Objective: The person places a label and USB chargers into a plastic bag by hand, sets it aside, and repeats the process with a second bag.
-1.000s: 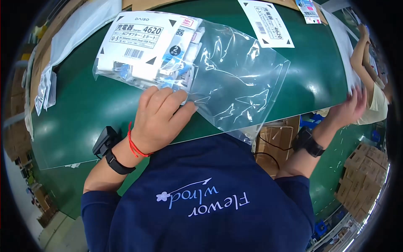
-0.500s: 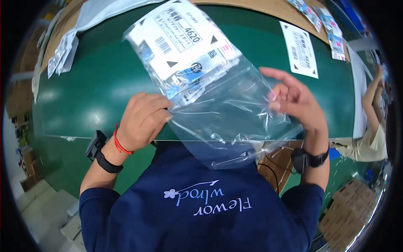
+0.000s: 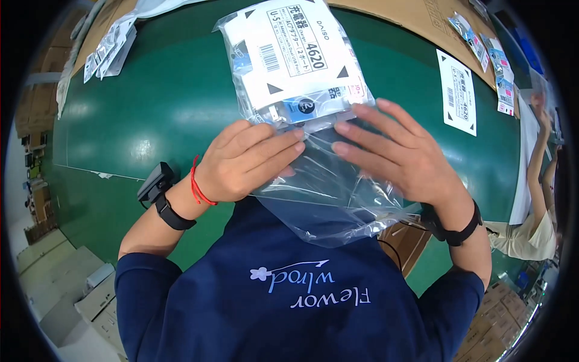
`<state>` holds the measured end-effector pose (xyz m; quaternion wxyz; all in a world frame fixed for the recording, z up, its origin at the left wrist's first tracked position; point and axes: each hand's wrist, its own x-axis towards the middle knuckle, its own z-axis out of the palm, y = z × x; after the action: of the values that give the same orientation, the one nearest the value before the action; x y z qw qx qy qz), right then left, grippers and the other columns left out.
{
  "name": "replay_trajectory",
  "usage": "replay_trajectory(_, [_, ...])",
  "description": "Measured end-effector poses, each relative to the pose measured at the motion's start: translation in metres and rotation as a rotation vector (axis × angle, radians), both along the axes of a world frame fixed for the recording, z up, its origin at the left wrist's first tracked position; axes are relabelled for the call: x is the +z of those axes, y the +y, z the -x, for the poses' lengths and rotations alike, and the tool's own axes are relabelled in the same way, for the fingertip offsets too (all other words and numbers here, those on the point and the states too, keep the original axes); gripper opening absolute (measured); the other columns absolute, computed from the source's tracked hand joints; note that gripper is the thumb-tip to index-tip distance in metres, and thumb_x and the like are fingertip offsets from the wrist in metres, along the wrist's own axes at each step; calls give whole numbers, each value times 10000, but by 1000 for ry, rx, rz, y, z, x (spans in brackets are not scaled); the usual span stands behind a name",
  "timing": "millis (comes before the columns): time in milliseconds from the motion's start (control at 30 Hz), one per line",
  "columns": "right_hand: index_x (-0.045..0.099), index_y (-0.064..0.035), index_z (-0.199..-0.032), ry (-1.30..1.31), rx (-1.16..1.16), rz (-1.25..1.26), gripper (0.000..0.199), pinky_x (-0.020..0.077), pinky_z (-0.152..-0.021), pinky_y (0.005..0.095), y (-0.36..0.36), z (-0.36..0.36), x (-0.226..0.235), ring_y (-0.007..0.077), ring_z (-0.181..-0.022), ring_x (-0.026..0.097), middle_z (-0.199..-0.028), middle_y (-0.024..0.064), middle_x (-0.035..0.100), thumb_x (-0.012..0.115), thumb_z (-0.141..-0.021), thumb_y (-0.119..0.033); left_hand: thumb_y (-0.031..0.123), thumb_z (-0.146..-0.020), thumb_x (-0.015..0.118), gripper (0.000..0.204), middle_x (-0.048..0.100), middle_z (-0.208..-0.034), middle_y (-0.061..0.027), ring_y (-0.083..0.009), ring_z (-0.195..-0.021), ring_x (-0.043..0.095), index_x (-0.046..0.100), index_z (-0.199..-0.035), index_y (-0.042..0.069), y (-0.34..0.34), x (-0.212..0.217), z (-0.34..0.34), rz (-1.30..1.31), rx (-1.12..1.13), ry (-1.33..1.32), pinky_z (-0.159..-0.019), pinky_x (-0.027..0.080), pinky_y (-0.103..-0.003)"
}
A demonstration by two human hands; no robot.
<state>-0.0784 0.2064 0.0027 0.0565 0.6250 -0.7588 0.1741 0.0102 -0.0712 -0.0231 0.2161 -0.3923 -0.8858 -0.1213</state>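
Observation:
A clear plastic bag point(image 3: 322, 205) lies over the near edge of the green table, its loose part hanging toward me. Its far part holds a white printed label sheet point(image 3: 301, 45) on top of several blue-and-white packages point(image 3: 301, 108). Just below the packages, my left hand point(image 3: 244, 160) rests on the plastic with its fingers stretched out to the right. My right hand point(image 3: 404, 151) is spread above the bag's right side, fingertips at the lower edge of the packages; exact contact is hard to tell.
Another printed label sheet point(image 3: 457, 90) lies on the green table point(image 3: 163, 102) to the right. Small packages point(image 3: 500, 72) lie on cardboard at the far right, others point(image 3: 111, 51) at the far left. A person's arm point(image 3: 538, 163) shows at the right edge.
The filled bag has shifted right and turned more upright. My left hand has moved right, its fingers now stretched over the plastic. My right hand has come in toward the packages and spread.

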Motion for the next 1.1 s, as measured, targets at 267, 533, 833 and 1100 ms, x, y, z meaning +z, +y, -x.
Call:
replay_trajectory(267, [638,-29,-1112,-682,-103,-15,349,435,-929,392,-10,2,-13,296,-1075,571,-1140,106,633,624,-777,-127,163,-728,702,350,670,-958,-73,-202,-876,581,646,-1040,14,-12,-8,0,-154,-62,-313,-699,463,-305])
replay_trajectory(533, [628,12,-1099,-1154,-37,-9,325,464,-854,317,-19,37,5,214,-979,612,-1016,124,663,470,-956,-232,223,-890,574,277,683,-875,-89,-184,-717,611,642,-1004,-20,-26,16,28,-635,107,-720,-677,467,-268])
replay_trajectory(833, [661,-15,-1018,-1143,-433,580,289,399,-685,191,-41,96,7,52,-749,549,-843,24,673,544,-930,-265,272,-946,506,336,690,-893,-51,-64,-756,554,655,-1045,-13,-48,23,93,-1138,282,-759,-662,411,-196])
replay_trajectory(1100, [668,-2,-954,-1165,-471,676,255,404,-731,212,-44,126,-28,67,-771,540,-857,25,661,528,-937,-214,229,-939,518,295,675,-1031,-49,-51,-805,530,683,-992,-10,-51,6,128,-1195,358,-583,-685,405,-202])
